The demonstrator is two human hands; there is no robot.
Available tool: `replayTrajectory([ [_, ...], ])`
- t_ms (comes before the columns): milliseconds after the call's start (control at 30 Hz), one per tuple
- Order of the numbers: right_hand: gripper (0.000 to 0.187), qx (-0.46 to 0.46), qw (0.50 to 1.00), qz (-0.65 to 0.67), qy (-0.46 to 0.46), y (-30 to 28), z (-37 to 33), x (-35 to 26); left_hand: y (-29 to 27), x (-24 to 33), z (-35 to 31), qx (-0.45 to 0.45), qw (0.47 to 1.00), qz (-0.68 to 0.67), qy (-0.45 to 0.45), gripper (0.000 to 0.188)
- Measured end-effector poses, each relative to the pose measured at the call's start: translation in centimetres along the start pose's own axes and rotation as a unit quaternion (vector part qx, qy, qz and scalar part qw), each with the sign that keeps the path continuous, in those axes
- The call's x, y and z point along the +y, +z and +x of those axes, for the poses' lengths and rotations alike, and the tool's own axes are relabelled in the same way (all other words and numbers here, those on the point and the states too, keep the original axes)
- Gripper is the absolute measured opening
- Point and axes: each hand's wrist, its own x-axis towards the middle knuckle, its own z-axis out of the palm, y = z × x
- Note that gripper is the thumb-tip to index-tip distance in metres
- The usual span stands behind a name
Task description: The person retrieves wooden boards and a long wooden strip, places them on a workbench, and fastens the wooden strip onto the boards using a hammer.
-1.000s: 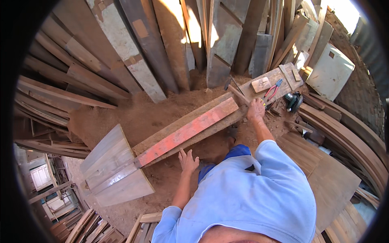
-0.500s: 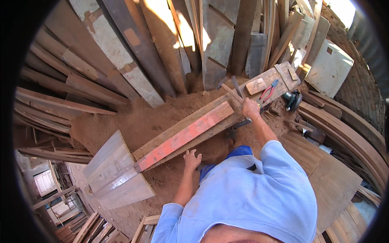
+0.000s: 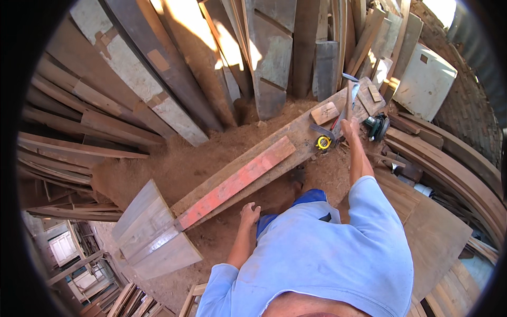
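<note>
A long red-painted wooden strip lies along a rough plank, which runs diagonally ahead of me. My right hand is over the plank's far right part, closed around a wooden-handled tool with metal parts. Its exact kind is unclear. Beneath it, a red-handled tool is mostly covered. A yellow and black tape measure sits beside a dark flat metal piece, left of that hand. My left hand hovers near my lap, below the red strip, loosely curled and apparently holding nothing.
A small wood block rests on the plank. A green power tool stands right of it. A panel of joined boards is at the strip's left end. Tall boards lean at the back; curved timber is stacked at right.
My right hand has moved right with the wooden-handled tool, which now points away from me. The tape measure has come into plain view. My left hand's fingers have curled in from spread.
</note>
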Motion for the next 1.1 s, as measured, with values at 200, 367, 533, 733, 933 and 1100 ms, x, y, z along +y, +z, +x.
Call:
replayTrajectory([
  [200, 0.032, 0.064, 0.978, 0.116, 0.162, 1.1, 0.1, 2.2, -0.3, 1.1, 0.4, 0.021, 0.997, -0.074, 0.009, 0.056],
  [367, 0.041, 0.123, 0.988, -0.079, 0.048, 0.8, -2.5, 0.1, -0.6, -0.8, -0.9, 0.048, 0.994, -0.096, -0.032, 0.052],
  [533, 0.026, 0.01, 0.937, -0.276, -0.214, -0.5, -8.7, -2.2, 2.1, -4.2, -2.4, 0.048, 0.989, -0.137, -0.036, 0.053],
  [733, 0.024, -0.203, 0.941, 0.194, -0.187, 9.9, -19.6, -7.7, 2.1, -9.1, -5.8, 0.116, 0.954, -0.268, -0.073, 0.053],
  [933, 0.022, -0.486, 0.866, 0.1, -0.052, 21.3, -34.0, -13.9, 6.9, -20.2, -10.1, 0.17, 0.917, -0.352, -0.077, 0.039],
  [1100, 0.017, -0.526, 0.819, 0.022, -0.23, 27.9, -49.8, -14.1, 17.6, -32.3, -15.5, 0.343, 0.772, -0.481, -0.234, 0.038],
])
